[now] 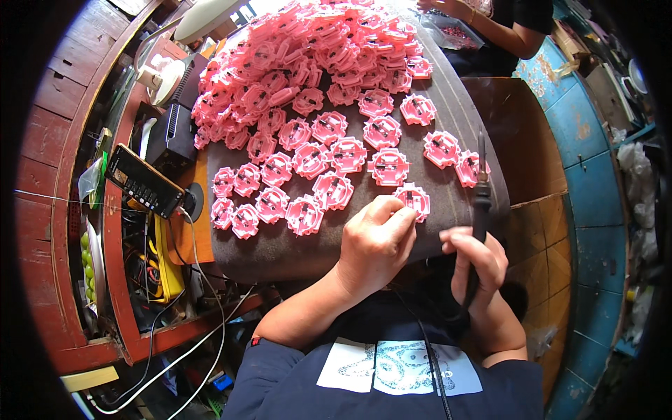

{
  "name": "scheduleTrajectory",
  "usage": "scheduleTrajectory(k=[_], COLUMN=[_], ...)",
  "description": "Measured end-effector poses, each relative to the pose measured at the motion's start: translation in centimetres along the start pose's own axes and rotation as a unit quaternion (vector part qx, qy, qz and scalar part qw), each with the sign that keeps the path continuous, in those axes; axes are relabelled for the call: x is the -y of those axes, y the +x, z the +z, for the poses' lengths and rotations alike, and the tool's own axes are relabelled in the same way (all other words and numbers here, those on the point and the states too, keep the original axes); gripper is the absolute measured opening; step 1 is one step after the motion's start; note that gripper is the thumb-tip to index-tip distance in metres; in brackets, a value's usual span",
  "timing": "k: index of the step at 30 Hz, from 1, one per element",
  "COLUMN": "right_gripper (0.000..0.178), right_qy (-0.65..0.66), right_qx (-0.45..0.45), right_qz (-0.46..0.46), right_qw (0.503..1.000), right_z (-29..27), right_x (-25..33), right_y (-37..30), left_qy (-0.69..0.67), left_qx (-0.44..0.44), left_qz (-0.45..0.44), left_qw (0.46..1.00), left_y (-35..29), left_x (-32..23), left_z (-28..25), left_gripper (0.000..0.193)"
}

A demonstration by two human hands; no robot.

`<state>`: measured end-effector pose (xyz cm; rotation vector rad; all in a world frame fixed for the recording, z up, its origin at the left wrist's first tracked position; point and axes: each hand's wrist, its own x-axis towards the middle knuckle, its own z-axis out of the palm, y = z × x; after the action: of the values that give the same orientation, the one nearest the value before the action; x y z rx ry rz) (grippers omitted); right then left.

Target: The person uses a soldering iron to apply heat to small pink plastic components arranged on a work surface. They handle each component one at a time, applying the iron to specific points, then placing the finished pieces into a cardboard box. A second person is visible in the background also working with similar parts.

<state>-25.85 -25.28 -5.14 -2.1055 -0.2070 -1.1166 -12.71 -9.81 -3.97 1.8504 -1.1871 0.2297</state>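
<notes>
My left hand [374, 241] rests on the dark mat [280, 245], its fingertips pinching the edge of a pink gear-shaped plastic part [414, 199]. My right hand [476, 259] grips a black soldering iron [481, 189] upright, its tip pointing up beside another pink part [469, 168]. Rows of the same pink parts [329, 157] with small dark components in their centres lie spread over the mat, and a big heap of them [301, 56] fills the far end.
A black phone [143, 180] leans at the left by a black box [171, 133] and a white lamp [203, 17]. Cables [196, 336] hang below the bench edge. Another person's arm [483, 24] reaches in at the top right. Blue cabinets [595, 175] stand to the right.
</notes>
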Motion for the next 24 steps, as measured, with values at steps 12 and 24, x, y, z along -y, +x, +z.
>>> scheduleTrajectory(k=[12,24], right_gripper=[0.059,0.061], right_qy=[-0.071,-0.089], right_qx=[0.056,0.082], right_qz=[0.054,0.064], right_qw=[0.994,0.991], right_z=[2.8,2.7], right_x=[-0.6,-0.9], right_y=[2.1,2.5], left_qy=[-0.018,-0.013], left_qx=[-0.006,-0.004], left_qz=[0.004,0.008], left_qw=[1.0,1.0], left_y=[0.1,0.0], left_x=[-0.1,0.1], left_z=[-0.1,-0.1], left_gripper=[0.022,0.02])
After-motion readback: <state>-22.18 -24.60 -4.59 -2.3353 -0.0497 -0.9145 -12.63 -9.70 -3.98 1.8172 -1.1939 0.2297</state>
